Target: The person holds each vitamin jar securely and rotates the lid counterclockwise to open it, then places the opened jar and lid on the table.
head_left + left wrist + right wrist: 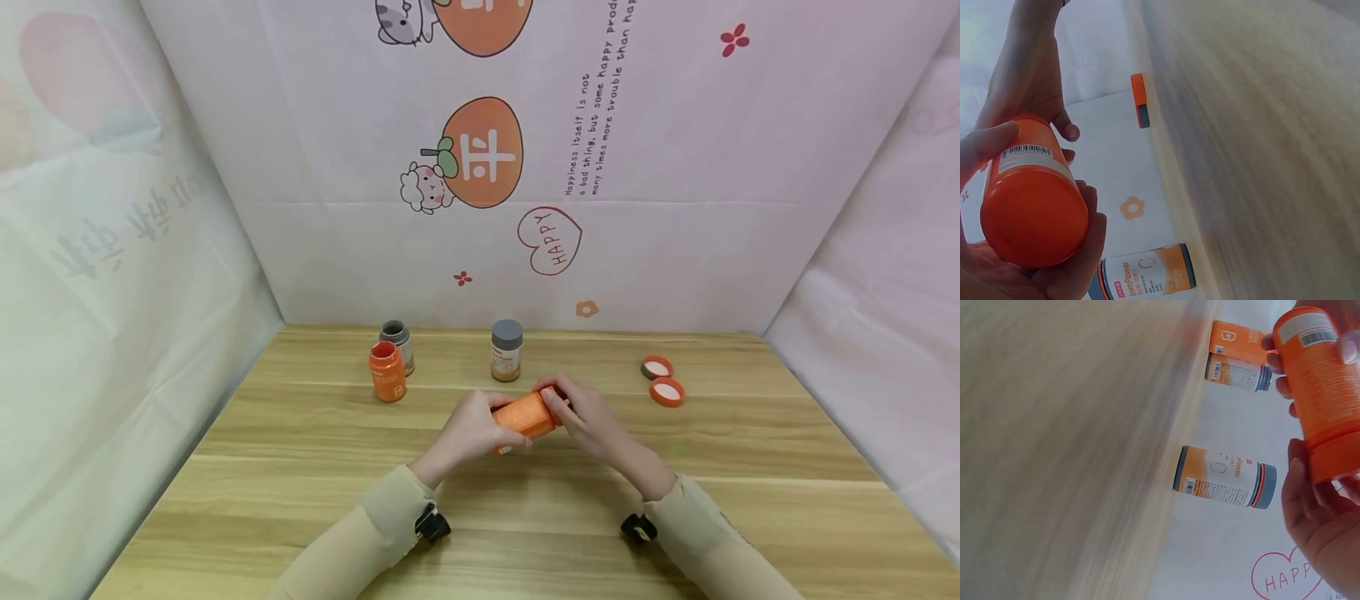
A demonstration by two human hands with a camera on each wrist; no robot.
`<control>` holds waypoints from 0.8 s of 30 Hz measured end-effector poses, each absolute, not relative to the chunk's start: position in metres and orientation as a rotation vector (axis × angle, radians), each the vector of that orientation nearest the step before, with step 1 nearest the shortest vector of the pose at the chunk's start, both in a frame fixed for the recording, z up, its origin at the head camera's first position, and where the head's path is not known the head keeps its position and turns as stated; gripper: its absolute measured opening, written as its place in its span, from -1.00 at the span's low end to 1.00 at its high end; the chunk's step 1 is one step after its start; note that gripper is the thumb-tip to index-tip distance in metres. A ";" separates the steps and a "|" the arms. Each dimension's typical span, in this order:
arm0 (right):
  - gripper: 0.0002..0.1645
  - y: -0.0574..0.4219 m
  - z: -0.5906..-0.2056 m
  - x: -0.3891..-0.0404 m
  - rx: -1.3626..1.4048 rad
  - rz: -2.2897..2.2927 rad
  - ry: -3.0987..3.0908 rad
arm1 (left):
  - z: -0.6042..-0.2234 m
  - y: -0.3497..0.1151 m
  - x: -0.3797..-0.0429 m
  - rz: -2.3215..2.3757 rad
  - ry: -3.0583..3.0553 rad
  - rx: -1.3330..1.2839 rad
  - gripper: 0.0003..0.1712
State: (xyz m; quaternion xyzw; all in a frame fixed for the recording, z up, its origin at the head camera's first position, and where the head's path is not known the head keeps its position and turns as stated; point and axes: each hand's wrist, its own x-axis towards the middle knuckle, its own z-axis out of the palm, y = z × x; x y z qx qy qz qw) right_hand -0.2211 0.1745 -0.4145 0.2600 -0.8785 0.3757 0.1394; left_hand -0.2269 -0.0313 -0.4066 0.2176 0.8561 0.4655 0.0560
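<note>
An orange bottle (525, 415) is held tilted above the table between both hands. My left hand (476, 427) grips its body near the base, the thumb along the label side. At the other end, my right hand (587, 415) has its fingers and thumb around the orange cap (1335, 457). The bottle's round base (1035, 219) faces the left wrist camera. Beyond the hands stands a bottle with a grey cap (507, 350), upright, with a white and orange label.
At the back left stand an uncapped orange bottle (387, 372) and an uncapped grey-necked bottle (397, 340), close together. Two removed caps lie to the right: an orange cap (667, 392) and a grey and orange one (657, 367). A printed white cloth (675, 208) backs the wooden table (285, 467).
</note>
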 end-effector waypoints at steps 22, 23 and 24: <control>-0.40 0.173 -0.406 -0.222 0.365 1.591 -2.748 | -0.411 -0.028 -0.230 1.273 2.842 0.603 -0.32; -0.39 0.173 -0.406 -0.223 0.356 1.614 -2.750 | -0.411 -0.028 -0.230 1.270 2.848 0.605 -0.31; -0.39 0.173 -0.407 -0.223 0.350 1.638 -2.749 | -0.411 -0.028 -0.231 1.266 2.855 0.609 -0.30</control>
